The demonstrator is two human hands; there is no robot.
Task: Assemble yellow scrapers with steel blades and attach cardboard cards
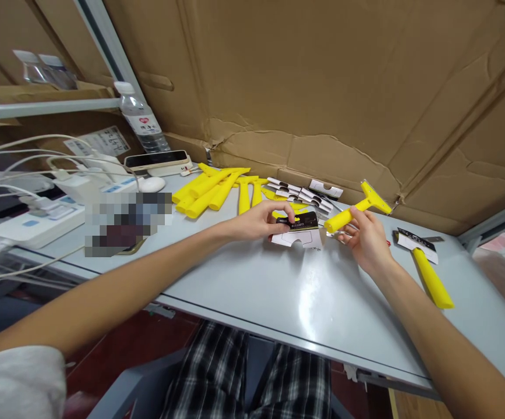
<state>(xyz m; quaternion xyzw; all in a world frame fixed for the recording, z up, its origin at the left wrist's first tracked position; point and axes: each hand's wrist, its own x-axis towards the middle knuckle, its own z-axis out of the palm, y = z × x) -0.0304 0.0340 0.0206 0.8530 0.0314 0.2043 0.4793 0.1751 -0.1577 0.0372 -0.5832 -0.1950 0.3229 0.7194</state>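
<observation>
My left hand pinches a folded black and white cardboard package sleeve above the table, with a half-round cutout at its lower edge. In my right hand is a yellow scraper, its T-shaped head pointing up and to the right. Something thin and shiny shows beneath that hand, too small to make out. Beyond both hands lie more folded sleeves. Several yellow scrapers are heaped behind my left hand. On the right lies another yellow scraper with a sleeve over its head.
At the left are a white power strip with tangled cables, a phone and a water bottle. A cardboard wall closes off the back of the grey table. A pixelated patch covers the left tabletop.
</observation>
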